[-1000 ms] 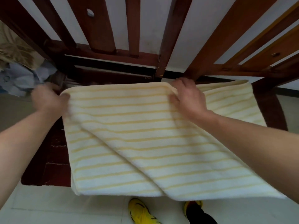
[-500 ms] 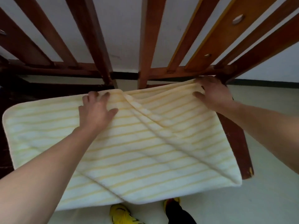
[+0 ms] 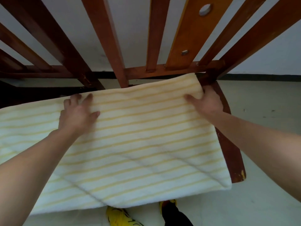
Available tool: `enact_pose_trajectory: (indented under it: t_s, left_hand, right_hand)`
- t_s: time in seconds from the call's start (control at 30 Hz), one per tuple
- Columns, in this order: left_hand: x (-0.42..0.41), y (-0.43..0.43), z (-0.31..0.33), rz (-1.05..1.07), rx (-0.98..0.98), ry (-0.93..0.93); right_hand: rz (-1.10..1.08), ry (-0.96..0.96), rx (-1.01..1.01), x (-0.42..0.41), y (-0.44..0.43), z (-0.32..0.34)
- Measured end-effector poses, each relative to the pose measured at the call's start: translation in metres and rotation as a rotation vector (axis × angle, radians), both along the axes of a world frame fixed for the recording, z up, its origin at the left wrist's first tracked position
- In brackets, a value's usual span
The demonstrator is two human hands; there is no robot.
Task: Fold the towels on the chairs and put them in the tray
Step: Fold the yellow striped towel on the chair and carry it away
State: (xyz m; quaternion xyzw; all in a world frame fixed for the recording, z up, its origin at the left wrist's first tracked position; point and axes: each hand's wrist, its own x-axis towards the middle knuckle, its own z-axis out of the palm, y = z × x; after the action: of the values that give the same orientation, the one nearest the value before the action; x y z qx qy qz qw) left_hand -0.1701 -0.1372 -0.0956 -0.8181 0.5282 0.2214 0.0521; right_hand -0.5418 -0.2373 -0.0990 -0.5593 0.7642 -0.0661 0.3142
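A white towel with thin yellow stripes (image 3: 143, 144) lies spread over the dark wooden chair seat (image 3: 228, 144), its near edge hanging past the seat front. My left hand (image 3: 76, 113) rests flat on the towel's far left part, fingers apart. At the towel's far right corner, my right hand (image 3: 206, 101) has its thumb on top and its fingers curled around the edge. A faint diagonal crease runs across the towel's near half. No tray is in view.
The chair's slatted wooden backrest (image 3: 153, 38) rises right behind the towel, with a white wall beyond. A second chair's slats (image 3: 40, 46) stand to the left. Pale floor (image 3: 260, 103) lies to the right. My yellow shoes (image 3: 120, 216) show below the towel's edge.
The diagonal fold that ran across the towel has flattened out. My right hand has pulled the far right corner outward and the left hand stays pressed on the towel.
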Motion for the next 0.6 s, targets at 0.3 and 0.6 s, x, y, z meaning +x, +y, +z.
enact_pose_trajectory:
  t_s: [0.3, 0.6]
  left_hand:
    - [-0.011, -0.009, 0.005, 0.046, 0.097, -0.016]
    - [-0.133, -0.001, 0.022, -0.338, -0.127, 0.121]
  right_hand:
    - [-0.202, -0.197, 0.001, -0.018, -0.029, 0.003]
    - [-0.108, -0.382, 0.424, -0.063, 0.041, 0.023]
